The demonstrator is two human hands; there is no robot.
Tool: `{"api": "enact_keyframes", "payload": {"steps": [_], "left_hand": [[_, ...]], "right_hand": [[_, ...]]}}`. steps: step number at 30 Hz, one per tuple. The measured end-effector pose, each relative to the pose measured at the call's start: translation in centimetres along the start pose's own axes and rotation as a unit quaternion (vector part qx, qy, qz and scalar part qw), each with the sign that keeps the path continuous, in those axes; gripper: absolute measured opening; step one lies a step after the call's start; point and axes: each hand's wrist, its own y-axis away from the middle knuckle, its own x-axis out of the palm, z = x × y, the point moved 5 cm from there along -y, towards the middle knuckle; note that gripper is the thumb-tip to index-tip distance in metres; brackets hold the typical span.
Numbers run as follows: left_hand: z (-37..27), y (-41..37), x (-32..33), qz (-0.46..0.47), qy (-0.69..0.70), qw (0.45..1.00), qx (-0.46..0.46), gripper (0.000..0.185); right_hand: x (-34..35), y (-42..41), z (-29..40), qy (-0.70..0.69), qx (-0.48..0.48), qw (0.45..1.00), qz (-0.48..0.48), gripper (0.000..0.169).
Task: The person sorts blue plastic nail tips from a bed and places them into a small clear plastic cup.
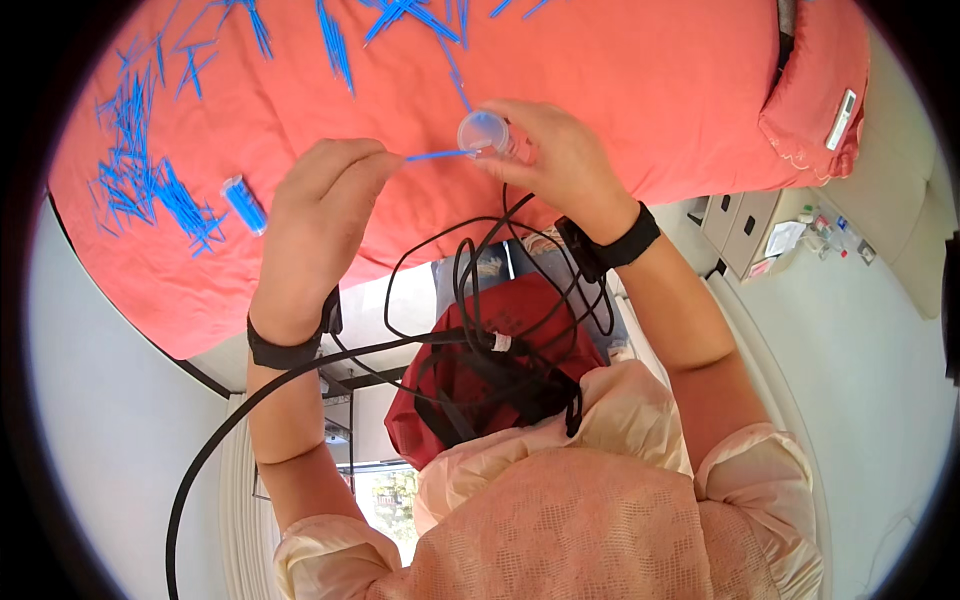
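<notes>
In the head view, my left hand (322, 202) pinches a thin blue plastic stick (435, 156) between thumb and fingertips. The stick points right, and its far end meets the lower edge of a clear plastic container (482, 132). My right hand (566, 150) grips this small container from the right side, with its round end turned towards the camera. Whether the stick's tip is inside or only against the rim, I cannot tell. Left of my left hand, a clear tube (244, 205) packed with blue sticks lies on the coral-red bedspread (637, 90).
Loose blue sticks (135, 150) lie heaped at the left, with more bundles (335, 49) along the far side. Black cables (390, 343) loop over my lap and a dark red bag (420, 409). A white device (841, 120) rests at the right; drawers (739, 225) stand below it.
</notes>
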Motion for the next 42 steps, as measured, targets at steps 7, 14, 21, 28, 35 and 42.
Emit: {"api": "enact_keyframes", "payload": {"steps": [7,14,21,28,35,42], "left_hand": [[-0.4,-1.6,2.0,0.036,0.075,0.997,0.002,0.019],[0.8,-2.5,4.7,0.037,0.212,0.965,-0.149,0.017],[2.2,-2.0,5.5,-0.024,0.079,0.996,0.019,0.026],[5.0,0.6,7.6,0.009,0.203,0.972,-0.117,0.045],[7.1,2.1,7.1,-0.030,0.207,0.961,-0.182,0.045],[6.9,2.5,7.2,-0.054,0.205,0.961,-0.180,0.057]], "right_hand": [[-0.2,-0.3,0.7,-0.060,0.033,0.997,0.043,0.044],[0.3,-1.2,0.9,-0.113,0.016,0.993,0.042,0.038],[1.5,-2.7,0.1,-0.101,0.028,0.993,0.050,0.044],[3.0,-5.2,0.6,-0.197,0.076,0.970,0.117,0.043],[4.8,-9.6,-7.2,-0.051,0.136,0.982,0.121,0.027],[7.9,-10.2,-7.6,0.225,0.091,0.956,0.163,0.029]]}}
